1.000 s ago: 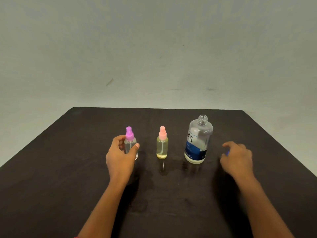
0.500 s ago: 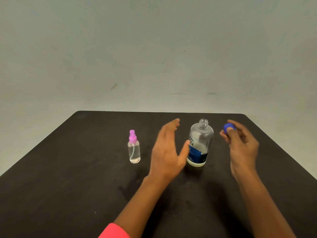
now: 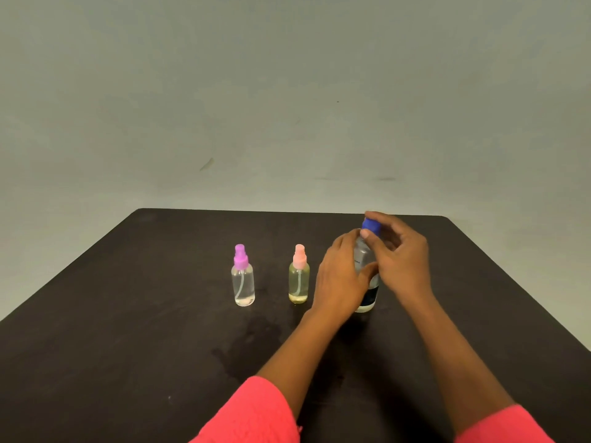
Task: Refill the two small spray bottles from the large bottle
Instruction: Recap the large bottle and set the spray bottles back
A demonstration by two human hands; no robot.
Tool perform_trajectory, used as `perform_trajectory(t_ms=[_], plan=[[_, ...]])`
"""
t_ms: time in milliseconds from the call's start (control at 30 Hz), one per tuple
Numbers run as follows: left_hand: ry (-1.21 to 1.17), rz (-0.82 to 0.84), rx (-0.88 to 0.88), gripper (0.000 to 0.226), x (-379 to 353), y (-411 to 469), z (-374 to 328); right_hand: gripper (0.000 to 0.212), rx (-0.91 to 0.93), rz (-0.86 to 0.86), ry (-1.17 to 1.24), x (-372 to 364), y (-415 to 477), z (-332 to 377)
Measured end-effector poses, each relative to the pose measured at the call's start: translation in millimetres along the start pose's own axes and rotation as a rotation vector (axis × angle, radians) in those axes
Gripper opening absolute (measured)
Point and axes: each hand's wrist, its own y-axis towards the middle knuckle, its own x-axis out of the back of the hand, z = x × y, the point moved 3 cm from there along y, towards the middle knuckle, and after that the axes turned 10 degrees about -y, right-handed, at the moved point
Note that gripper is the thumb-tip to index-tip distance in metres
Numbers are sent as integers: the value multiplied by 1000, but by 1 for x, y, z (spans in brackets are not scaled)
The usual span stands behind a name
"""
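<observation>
Head view shows the blue cap (image 3: 371,226) now at the neck of the large bottle (image 3: 364,255), pinched between the thumb and fingertips of the right hand (image 3: 403,260). Half a second ago that hand held the cap in the air, apart from the open neck. The left hand (image 3: 342,279) was spread in mid-air then and a second ago sat at the purple-topped spray bottle (image 3: 243,279). It has crossed over, and its fingers curl round the large bottle's body to steady it upright on the table (image 3: 128,314). Whether the cap is already threaded or only set on top cannot be told, since the fingers cover the joint. The large bottle stands right of the surface's middle, closer to the far edge than the near one. The purple-topped bottle and the pink-topped spray bottle (image 3: 299,279) stand in line with it to the left, apart from each other and from both hands, with their spray heads on. The pink-topped one holds yellowish liquid; fill levels are hard to read. Closing the source bottle suggests pouring is finished and the task is near its end. The cap probably needs only a twist to seat.
</observation>
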Motion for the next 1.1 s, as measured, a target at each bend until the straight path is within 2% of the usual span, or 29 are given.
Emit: perform_trajectory(t_ms=[200, 300, 400, 433, 500, 533, 600, 700, 800, 900, 1000, 1100], plan=[[3, -8, 38, 55, -1, 1, 4, 29, -61, -60, -53, 0, 5, 4], [-84, -23, 92, 51, -1, 2, 5, 47, -136, -79, -106, -3, 8, 6], [-105, -23, 105, 45, -1, 2, 5, 62, -165, 26, -10, -7, 6, 0], [-105, -27, 101, 45, -1, 2, 5, 60, -174, 79, 68, -9, 4, -2], [-108, -35, 89, 49, -1, 1, 4, 39, -180, 138, 197, -10, 0, -6], [-114, -37, 86, 51, -1, 0, 3, 29, -176, 125, 235, -9, -1, -8], [-119, -38, 84, 53, 0, -1, 2, 21, -169, 65, 238, -8, -2, -10], [-117, -30, 83, 47, -1, -1, 2, 38, -185, 7, 178, -12, -2, -13], [-129, -32, 82, 45, -1, -1, 2, 51, -152, 10, 259, -12, -4, -13], [-122, -28, 81, 53, 0, -1, 3, 38, -94, 31, 333, -9, -5, -11], [-114, -21, 73, 53, -2, -1, 2, 26, -56, -18, 210, -6, -2, -8], [-94, -18, 79, 51, -2, 0, 2, 30, -81, -98, 99, -7, 4, -5]])
